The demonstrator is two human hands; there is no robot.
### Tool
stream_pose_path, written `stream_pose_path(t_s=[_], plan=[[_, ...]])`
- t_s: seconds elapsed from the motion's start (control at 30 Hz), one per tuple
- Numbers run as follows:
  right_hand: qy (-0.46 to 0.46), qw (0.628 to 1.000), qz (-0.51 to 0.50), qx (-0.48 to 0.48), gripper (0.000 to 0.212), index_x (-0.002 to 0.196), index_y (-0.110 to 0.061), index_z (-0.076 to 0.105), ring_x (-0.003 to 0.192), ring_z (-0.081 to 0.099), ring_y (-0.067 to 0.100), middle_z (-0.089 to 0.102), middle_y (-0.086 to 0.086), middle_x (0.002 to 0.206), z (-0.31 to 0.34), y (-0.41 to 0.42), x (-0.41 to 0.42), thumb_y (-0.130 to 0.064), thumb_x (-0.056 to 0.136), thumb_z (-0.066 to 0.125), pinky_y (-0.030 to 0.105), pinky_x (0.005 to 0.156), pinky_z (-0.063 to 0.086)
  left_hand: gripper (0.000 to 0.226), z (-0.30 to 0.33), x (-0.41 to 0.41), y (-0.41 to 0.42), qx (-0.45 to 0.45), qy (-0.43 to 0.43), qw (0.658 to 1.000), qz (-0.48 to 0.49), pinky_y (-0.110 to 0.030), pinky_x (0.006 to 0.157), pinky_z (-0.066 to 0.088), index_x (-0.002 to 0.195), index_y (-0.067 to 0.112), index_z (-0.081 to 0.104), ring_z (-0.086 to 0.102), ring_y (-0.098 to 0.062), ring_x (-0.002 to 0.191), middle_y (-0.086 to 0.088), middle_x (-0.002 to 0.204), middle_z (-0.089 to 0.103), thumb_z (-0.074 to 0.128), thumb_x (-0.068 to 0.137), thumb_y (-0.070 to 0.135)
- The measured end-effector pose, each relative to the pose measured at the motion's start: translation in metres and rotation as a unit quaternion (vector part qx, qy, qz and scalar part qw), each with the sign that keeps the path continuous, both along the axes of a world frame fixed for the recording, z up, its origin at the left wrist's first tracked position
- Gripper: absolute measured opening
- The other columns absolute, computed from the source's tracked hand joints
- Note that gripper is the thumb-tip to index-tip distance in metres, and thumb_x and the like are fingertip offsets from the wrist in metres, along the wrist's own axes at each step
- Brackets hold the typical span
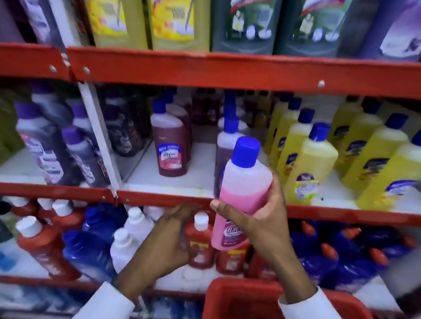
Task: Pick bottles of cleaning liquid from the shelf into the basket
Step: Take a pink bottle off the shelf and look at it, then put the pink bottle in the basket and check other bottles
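Pink bottle (239, 196): smooth translucent plastic, rounded shoulders, blue screw cap; gripped upright in right hand (260, 216), off the shelf (203, 202), above the red plastic basket (245, 303). Not yet dropped in; basket contents hidden. Left hand (168, 239): loose, fingers spread, touching the shelf's front edge, holding nothing.

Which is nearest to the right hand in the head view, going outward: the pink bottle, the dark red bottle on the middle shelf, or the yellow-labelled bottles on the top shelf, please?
From the right hand:
1. Pink bottle, in its grip.
2. Dark red bottle, up-left on the middle shelf.
3. Yellow-labelled bottles, top shelf, farthest.
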State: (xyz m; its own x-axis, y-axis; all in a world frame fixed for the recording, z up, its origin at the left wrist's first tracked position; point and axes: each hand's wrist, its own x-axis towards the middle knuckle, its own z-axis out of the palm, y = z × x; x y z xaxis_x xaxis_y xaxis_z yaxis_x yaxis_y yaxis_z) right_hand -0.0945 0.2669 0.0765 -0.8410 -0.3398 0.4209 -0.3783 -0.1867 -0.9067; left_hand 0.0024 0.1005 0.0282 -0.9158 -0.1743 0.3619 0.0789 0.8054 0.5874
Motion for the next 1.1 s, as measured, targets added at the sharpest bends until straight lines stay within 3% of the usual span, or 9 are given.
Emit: stream_pose_path(t_s=[0.17, 0.4, 0.53, 0.63, 0.73, 0.83, 0.9, 1.0, 1.1], plan=[[-0.033, 0.997, -0.016, 0.073, 0.092, 0.125, -0.032, 0.049, 0.115, 0.065, 0.020, 0.066, -0.003, 0.122, -0.058, 0.056, -0.004, -0.048, 0.047, 0.096, 0.051, 0.096, 0.056, 0.062, -0.037, -0.013, 0.074, 0.157, -0.068, 0.983, -0.061, -0.029, 0.084, 0.055, 0.113, 0.033, 0.059, 0.066, -0.002, 0.095, 0.015, 0.105, 0.071, 0.091, 0.060, 0.029], [-0.045, 0.973, 0.053, 0.221, 0.074, 0.127, -0.035, 0.046, 0.116, 0.059, 0.003, 0.062, -0.003, 0.124, -0.156, 0.121, -0.010, -0.042, 0.066, 0.089, 0.021, 0.097, 0.047, 0.056, -0.147, -0.034, 0.144, 0.236, -0.130, 0.963, 0.028, -0.007, 0.074, 0.050, 0.103, 0.012, 0.071, 0.065, 0.008, 0.086, 0.004, 0.097, 0.076, 0.081, 0.057, 0.042], [-0.031, 0.947, 0.082, 0.308, 0.062, 0.122, -0.024, 0.062, 0.108, 0.062, -0.002, 0.070, -0.005, 0.119, -0.218, 0.146, -0.020, -0.034, 0.065, 0.085, 0.016, 0.096, 0.047, 0.046, -0.216, -0.039, 0.166, 0.239, -0.240, 0.937, 0.088, 0.003, 0.058, 0.037, 0.095, -0.004, 0.071, 0.063, -0.002, 0.079, -0.013, 0.091, 0.074, 0.089, 0.055, 0.009], [-0.035, 0.927, 0.079, 0.364, 0.059, 0.116, -0.019, 0.069, 0.101, 0.071, 0.015, 0.077, 0.000, 0.112, -0.263, 0.150, -0.022, -0.029, 0.060, 0.084, 0.031, 0.092, 0.054, 0.064, -0.264, -0.039, 0.173, 0.263, -0.265, 0.918, 0.129, -0.018, 0.074, 0.047, 0.109, 0.004, 0.068, 0.065, -0.020, 0.095, -0.003, 0.100, 0.068, 0.079, 0.047, 0.017], [-0.077, 0.921, 0.094, 0.371, 0.052, 0.111, -0.019, 0.071, 0.091, 0.067, 0.003, 0.078, 0.000, 0.104, -0.296, 0.142, -0.024, -0.027, 0.060, 0.083, 0.020, 0.087, 0.051, 0.064, -0.307, -0.041, 0.171, 0.282, -0.285, 0.901, 0.166, -0.045, 0.090, 0.053, 0.115, 0.006, 0.063, 0.061, -0.024, 0.104, -0.017, 0.110, 0.069, 0.068, 0.052, 0.016], [-0.105, 0.911, 0.105, 0.384, 0.040, 0.101, -0.023, 0.070, 0.085, 0.072, 0.010, 0.079, 0.000, 0.095, -0.320, 0.129, -0.022, -0.034, 0.064, 0.080, 0.034, 0.081, 0.056, 0.044, -0.313, -0.044, 0.173, 0.272, -0.301, 0.888, 0.216, -0.034, 0.093, 0.047, 0.107, -0.005, 0.067, 0.057, -0.021, 0.106, -0.029, 0.111, 0.068, 0.069, 0.066, 0.011], [-0.117, 0.912, 0.103, 0.380, 0.039, 0.099, -0.023, 0.071, 0.083, 0.072, 0.010, 0.079, 0.001, 0.092, -0.331, 0.123, -0.021, -0.041, 0.065, 0.079, 0.027, 0.079, 0.056, 0.035, -0.316, -0.047, 0.171, 0.289, -0.309, 0.879, 0.221, -0.027, 0.089, 0.044, 0.107, -0.005, 0.067, 0.060, -0.025, 0.106, -0.029, 0.112, 0.068, 0.071, 0.075, 0.006], [-0.143, 0.906, 0.089, 0.388, 0.042, 0.097, -0.024, 0.072, 0.080, 0.070, 0.005, 0.079, -0.001, 0.090, -0.339, 0.118, -0.022, -0.046, 0.063, 0.079, 0.014, 0.075, 0.051, 0.032, -0.321, -0.045, 0.166, 0.274, -0.335, 0.873, 0.224, -0.036, 0.089, 0.051, 0.105, 0.002, 0.069, 0.066, -0.029, 0.102, -0.022, 0.106, 0.071, 0.071, 0.076, 0.013], [-0.132, 0.899, 0.098, 0.405, 0.046, 0.102, -0.020, 0.073, 0.087, 0.073, 0.012, 0.080, 0.002, 0.095, -0.341, 0.115, -0.023, -0.038, 0.060, 0.077, 0.029, 0.083, 0.057, 0.026, -0.304, -0.043, 0.164, 0.250, -0.308, 0.891, 0.218, -0.043, 0.089, 0.053, 0.101, 0.006, 0.070, 0.068, -0.035, 0.101, -0.021, 0.102, 0.073, 0.061, 0.077, 0.011]])
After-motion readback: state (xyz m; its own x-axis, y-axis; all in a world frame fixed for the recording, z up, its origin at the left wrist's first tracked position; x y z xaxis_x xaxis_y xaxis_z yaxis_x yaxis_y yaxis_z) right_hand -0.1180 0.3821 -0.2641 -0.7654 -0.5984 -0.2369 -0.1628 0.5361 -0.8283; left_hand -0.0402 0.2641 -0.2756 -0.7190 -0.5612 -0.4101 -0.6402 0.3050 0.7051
